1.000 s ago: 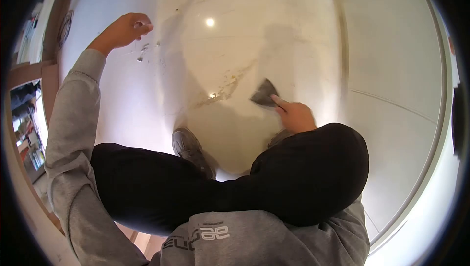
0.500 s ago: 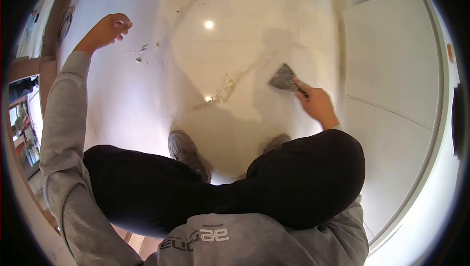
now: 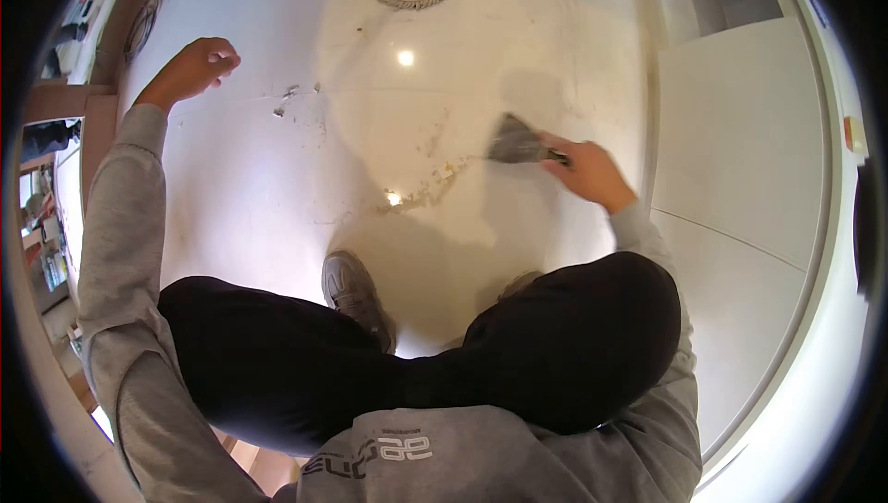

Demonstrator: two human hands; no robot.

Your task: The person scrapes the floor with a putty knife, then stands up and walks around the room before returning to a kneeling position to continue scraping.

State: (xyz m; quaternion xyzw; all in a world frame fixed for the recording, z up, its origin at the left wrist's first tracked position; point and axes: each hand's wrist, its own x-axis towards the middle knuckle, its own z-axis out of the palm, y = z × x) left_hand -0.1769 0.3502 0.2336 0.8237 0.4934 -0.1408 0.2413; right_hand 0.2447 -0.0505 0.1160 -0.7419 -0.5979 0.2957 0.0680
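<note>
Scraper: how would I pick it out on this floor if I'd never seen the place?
Start with the pale glossy floor and find the streak of crumbs near its middle. Just right of it, the right hand grips the scraper: a dark, flat, fan-shaped blade, the only dark tool in view.

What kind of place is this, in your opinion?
Probably an indoor room, perhaps in a home: a glossy pale tiled floor with crumbs of residue, white panels along one side, and a scraper in the right hand.
</note>
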